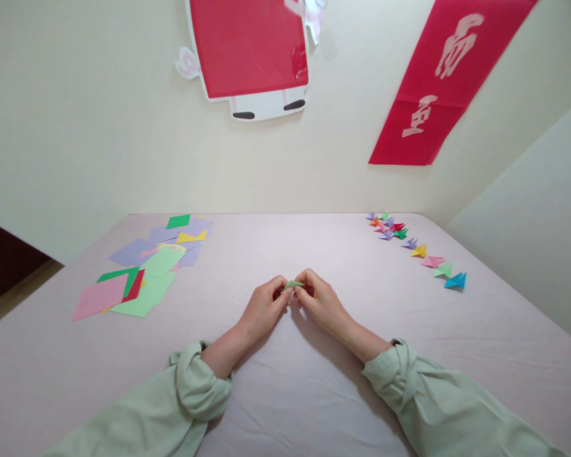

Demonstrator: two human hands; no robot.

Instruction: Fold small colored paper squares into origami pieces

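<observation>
A small folded piece of light green paper (pixel 294 284) is pinched between my two hands, above the middle of the table. My left hand (pixel 265 304) grips its left end between thumb and fingers. On the right end, my right hand (pixel 324 303) has a similar closed pinch. Only the top of the folded paper shows; my fingers hide the rest.
Loose sheets of coloured paper, among them a pink sheet (pixel 101 296) and a light green sheet (pixel 145 295), overlap on the left of the table (pixel 285 393). Several small folded paper figures, the nearest a blue folded figure (pixel 455 282), line the right side. A wall (pixel 285 171) stands behind.
</observation>
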